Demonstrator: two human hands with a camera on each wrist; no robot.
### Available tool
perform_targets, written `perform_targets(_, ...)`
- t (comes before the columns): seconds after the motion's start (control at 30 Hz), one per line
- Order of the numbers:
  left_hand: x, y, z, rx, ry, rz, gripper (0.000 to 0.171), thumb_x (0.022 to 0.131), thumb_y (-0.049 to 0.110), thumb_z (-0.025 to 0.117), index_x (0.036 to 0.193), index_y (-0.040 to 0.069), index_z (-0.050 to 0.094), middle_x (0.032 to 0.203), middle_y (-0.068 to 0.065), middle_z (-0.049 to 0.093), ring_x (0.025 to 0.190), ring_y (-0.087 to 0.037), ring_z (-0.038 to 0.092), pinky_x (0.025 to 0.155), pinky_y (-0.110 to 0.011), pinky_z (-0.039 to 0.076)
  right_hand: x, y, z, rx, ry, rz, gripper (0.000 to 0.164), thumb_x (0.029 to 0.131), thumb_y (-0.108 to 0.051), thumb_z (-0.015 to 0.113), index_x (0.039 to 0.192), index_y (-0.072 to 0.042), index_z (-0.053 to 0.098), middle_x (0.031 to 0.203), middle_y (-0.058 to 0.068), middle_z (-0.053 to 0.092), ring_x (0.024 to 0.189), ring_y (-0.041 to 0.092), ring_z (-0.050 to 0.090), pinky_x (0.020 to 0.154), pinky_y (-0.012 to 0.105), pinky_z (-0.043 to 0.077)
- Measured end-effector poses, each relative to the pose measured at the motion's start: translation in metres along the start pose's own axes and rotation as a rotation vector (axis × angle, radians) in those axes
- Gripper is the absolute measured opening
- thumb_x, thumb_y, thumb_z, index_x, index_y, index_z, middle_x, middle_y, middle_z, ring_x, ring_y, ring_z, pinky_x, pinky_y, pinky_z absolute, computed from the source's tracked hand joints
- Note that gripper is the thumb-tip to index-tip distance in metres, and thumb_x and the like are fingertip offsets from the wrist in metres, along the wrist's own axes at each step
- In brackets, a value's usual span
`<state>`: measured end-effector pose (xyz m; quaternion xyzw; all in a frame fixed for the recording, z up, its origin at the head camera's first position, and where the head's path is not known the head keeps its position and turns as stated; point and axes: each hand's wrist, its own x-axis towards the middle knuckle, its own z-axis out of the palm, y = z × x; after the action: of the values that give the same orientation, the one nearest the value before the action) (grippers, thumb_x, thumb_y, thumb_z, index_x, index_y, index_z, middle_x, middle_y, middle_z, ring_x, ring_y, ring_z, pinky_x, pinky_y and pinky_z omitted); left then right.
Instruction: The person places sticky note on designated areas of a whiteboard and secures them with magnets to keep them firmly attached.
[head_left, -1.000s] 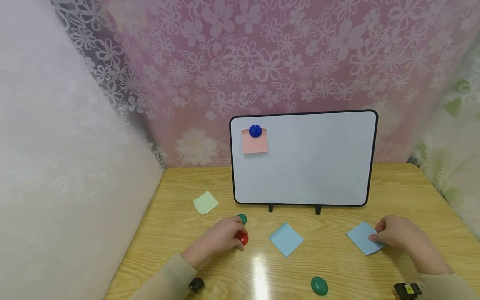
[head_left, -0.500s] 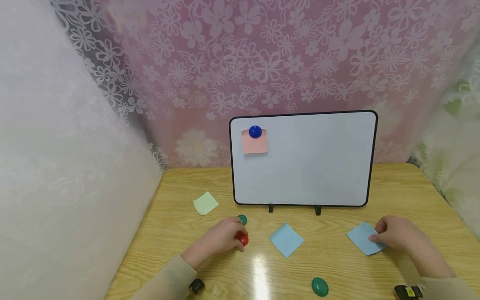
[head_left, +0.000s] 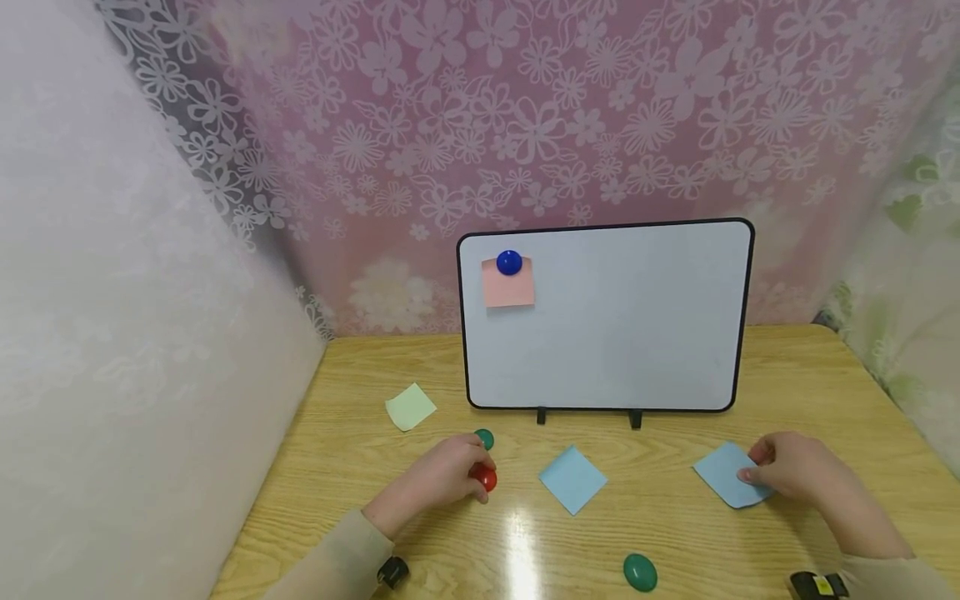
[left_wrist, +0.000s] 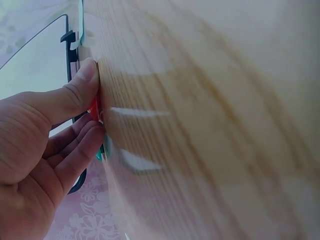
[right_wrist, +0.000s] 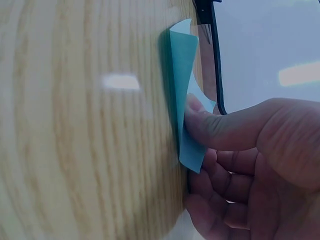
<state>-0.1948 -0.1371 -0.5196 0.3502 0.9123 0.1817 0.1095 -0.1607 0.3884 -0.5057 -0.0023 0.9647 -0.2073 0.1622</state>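
My left hand (head_left: 435, 477) holds a round red magnet (head_left: 487, 478) by its sides, low at the table top; in the left wrist view only a sliver of red shows between thumb and fingers. Just beyond it lies a green magnet (head_left: 486, 437), partly hidden by that hand. Over on the right, my right hand (head_left: 798, 468) pinches the right corner of a light blue sticky note (head_left: 723, 473). In the right wrist view this note (right_wrist: 183, 60) is bent, its near corner between thumb and fingers. A second blue sticky note (head_left: 573, 479) lies flat between the hands.
A black-framed whiteboard (head_left: 622, 325) stands behind, on small black feet. Its upper left bears a pink sticky note (head_left: 508, 292) under a blue magnet (head_left: 509, 262). A pale green note (head_left: 410, 407) lies left; another green magnet (head_left: 640, 572) is near the front.
Both hands stay almost still, the left at the red magnet and the right at the blue sticky note. The note's lower edge looks slightly more curved now.
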Motion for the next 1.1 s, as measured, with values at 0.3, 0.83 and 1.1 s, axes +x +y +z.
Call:
perform_targets(0.3,0.000,-0.003,-0.001,-0.012,-0.018,-0.012,0.038,0.081,0.029,0.096,0.112,0.012,0.082,0.100,0.011,0.062,0.086,-0.001,0.055,0.078,-0.017,0.052,-0.004,0.003,0.001,-0.002,0.011,-0.030,0.049,0.093,-0.041,0.084,0.101,0.006,0.071,0.096,0.013,0.072,0.088,0.033,0.066,0.079,0.055,0.055)
perform_targets(0.83,0.000,-0.004,-0.001,-0.008,-0.019,0.015,0.036,0.082,0.029,0.096,0.110,0.012,0.083,0.100,0.012,0.063,0.086,-0.001,0.057,0.077,-0.015,0.052,-0.011,0.005,0.003,0.049,0.093,-0.036,0.044,0.094,-0.040,0.084,0.100,0.001,0.070,0.093,0.003,0.069,0.086,0.022,0.061,0.075,0.043,0.052)
perform_targets(1.1,-0.003,-0.009,-0.001,0.011,-0.008,0.072,0.033,0.085,0.031,0.094,0.110,0.013,0.083,0.103,0.010,0.065,0.088,0.000,0.055,0.078,-0.014,0.050,-0.013,0.005,0.003,0.091,0.093,-0.025,0.049,0.094,-0.044,0.083,0.106,0.002,0.072,0.093,0.001,0.072,0.086,0.020,0.064,0.074,0.043,0.053)
